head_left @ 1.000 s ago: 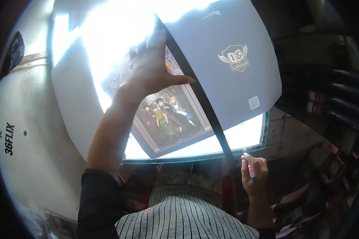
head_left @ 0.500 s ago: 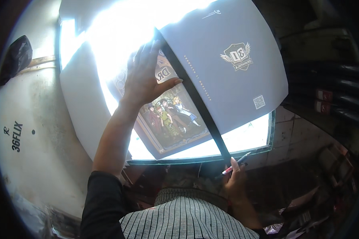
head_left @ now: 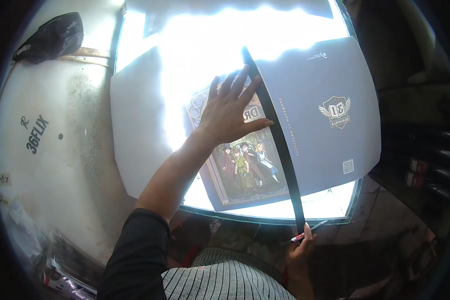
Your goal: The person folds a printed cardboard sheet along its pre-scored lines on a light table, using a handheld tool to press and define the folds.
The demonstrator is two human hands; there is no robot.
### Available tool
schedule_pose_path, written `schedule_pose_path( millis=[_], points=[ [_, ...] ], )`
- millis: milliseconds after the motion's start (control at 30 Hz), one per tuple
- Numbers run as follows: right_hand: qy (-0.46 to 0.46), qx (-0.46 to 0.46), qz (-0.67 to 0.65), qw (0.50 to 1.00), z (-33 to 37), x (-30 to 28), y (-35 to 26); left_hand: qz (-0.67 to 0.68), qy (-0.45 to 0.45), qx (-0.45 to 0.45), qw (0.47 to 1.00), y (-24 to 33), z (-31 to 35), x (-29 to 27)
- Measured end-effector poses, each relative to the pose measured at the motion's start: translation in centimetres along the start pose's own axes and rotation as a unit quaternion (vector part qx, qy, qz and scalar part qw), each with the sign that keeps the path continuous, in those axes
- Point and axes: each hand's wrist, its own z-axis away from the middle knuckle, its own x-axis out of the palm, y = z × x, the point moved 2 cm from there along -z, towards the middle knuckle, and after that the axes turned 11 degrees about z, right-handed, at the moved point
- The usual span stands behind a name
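Fingers of the left hand [head_left: 232, 112] lie spread flat on the printed cover sheet [head_left: 245, 165] atop the bright table [head_left: 195, 60]; near right, the right hand [head_left: 301, 250] grips a pen [head_left: 307, 232]

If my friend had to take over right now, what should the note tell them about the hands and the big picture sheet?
Left hand: spread flat, pressing on the printed sheet with the cartoon figures.
Right hand: at the near edge of the light table, fingers closed on a thin red-and-black tool, likely a pen or cutter.
A long black straightedge lies across the sheet, from the left fingertips down to the right hand.
The sheet's grey part lies right of the straightedge.
Done: sheet laid out, straightedge set.
Left: no cut or drawn line shows yet.
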Motion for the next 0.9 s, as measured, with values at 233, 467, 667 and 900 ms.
schedule_pose_path(
  millis=[233, 467, 667, 900],
  points=[
    [0.024, -0.001, 0.018, 1.000, -0.04, -0.25, -0.28, 0.074, 0.004, -0.020, 0.997, 0.22, -0.22, -0.50],
    [0.033, -0.004, 0.005, 0.999, -0.02, 0.12, -0.06, 0.028, 0.004, -0.006, 1.000, 0.11, -0.32, -0.10],
    [0.034, 0.009, -0.025, 0.999, 0.12, 0.30, 0.06, 0.031, 0.010, -0.006, 0.999, 0.25, -0.45, -0.20],
    [0.042, -0.003, -0.029, 0.999, 0.27, 0.52, 0.20, 0.039, 0.020, 0.001, 0.999, 0.16, -0.34, -0.18]
  ],
)
